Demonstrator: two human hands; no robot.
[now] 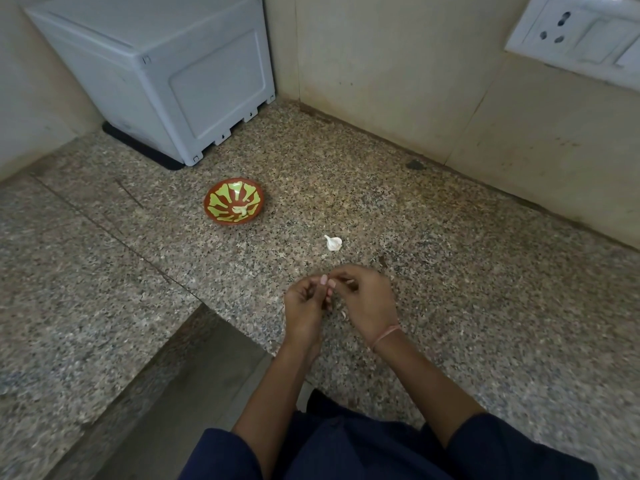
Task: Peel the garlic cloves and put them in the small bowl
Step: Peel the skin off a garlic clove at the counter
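Left grip: near centre, fingers curled in, tips meeting the other hand. I read it as clenched on the garlic clove.
Right grip: knuckles up, just right of the left one and touching it, pinching the same clove from the other side.
Garlic clove: only a pale sliver shows between the fingertips, above the desk; the rest is hidden.
Skin scrap: small pale curl under the two hands. I can't tell if it hangs or lies on the desk.
Garlic bulb: on the speckled desk just beyond the hands, apart from them.
Small bowl: red-brown with green petals, farther off to the left, upright, with a pale peeled piece in its bottom.
Grey box: far left corner, on a dark mat.
Wall socket: far right, up on the wall.
Thread band: pink, round the right wrist.
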